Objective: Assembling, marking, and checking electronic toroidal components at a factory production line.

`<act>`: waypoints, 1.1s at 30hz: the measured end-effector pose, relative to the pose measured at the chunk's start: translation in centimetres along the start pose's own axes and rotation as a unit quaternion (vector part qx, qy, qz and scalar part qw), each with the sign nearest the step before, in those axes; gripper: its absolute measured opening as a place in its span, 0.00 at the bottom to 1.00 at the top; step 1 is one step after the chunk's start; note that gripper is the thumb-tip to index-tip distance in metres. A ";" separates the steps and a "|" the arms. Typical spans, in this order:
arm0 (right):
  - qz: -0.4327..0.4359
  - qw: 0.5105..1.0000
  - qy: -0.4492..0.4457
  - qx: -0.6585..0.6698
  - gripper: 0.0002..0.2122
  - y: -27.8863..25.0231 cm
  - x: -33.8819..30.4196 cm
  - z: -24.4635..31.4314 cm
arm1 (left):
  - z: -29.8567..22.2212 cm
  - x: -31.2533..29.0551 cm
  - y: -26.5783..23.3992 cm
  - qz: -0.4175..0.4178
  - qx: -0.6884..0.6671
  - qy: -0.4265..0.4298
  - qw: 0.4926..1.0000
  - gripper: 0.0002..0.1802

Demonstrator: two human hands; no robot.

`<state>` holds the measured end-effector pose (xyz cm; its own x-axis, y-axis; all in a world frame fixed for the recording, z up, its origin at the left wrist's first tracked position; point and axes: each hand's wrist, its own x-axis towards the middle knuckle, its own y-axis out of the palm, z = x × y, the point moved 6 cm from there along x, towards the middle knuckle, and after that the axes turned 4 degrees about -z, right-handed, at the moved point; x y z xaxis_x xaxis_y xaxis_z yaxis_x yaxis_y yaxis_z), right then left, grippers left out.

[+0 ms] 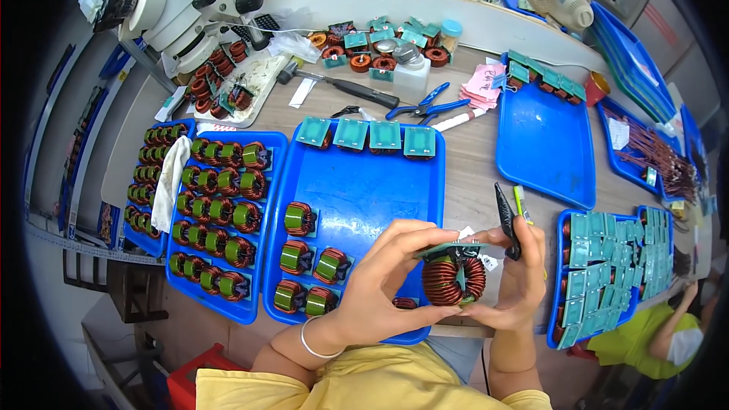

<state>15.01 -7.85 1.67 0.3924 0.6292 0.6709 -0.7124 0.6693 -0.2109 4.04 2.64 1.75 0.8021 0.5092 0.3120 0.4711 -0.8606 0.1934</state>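
Note:
Between both hands, a copper-wound toroidal coil (444,282) is held up with its ring opening facing me. A green circuit board (434,249) lies across its top. My left hand (386,279) is closed on the coil's left side, thumb below and fingers at the board. My right hand (521,281) pinches the coil from the right, its thumb under the ring. Black tweezers (506,220) are also tucked in the right hand's fingers, pointing upward. Beneath my left hand is a blue tray (364,205) with several green-banded coils (301,219) and a row of board-topped coils (351,134).
On the left, another blue tray (262,258) holds rows of coils, beside a white cloth (171,182). Pliers (429,106), a soldering iron (345,87) and a bottle (411,76) lie behind. Right are a blue tray (543,144) and a tray of green boards (600,266). A microscope (171,19) stands back left.

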 end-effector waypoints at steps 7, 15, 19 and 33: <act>-0.034 0.999 -0.029 -0.010 0.49 -0.5 -0.5 0.4 | -0.3 0.2 -0.3 0.013 0.071 0.045 0.996 0.36; -0.068 0.997 -0.045 0.013 0.51 -0.9 -0.7 1.1 | -0.2 0.3 -0.3 0.009 0.070 0.034 0.997 0.33; -0.064 0.996 -0.064 0.002 0.52 -1.0 -0.6 1.3 | -0.2 0.3 -0.2 0.020 0.077 0.037 0.996 0.34; -0.102 0.994 -0.029 -0.024 0.57 -1.7 -1.2 1.1 | 0.7 -0.2 0.4 0.024 -0.004 -0.026 0.999 0.36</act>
<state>15.08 -10.17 1.99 0.4908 0.4551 0.7430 -0.5922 0.7997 -0.0988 4.30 2.15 1.07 0.8425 0.4652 0.2716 0.4282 -0.8842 0.1864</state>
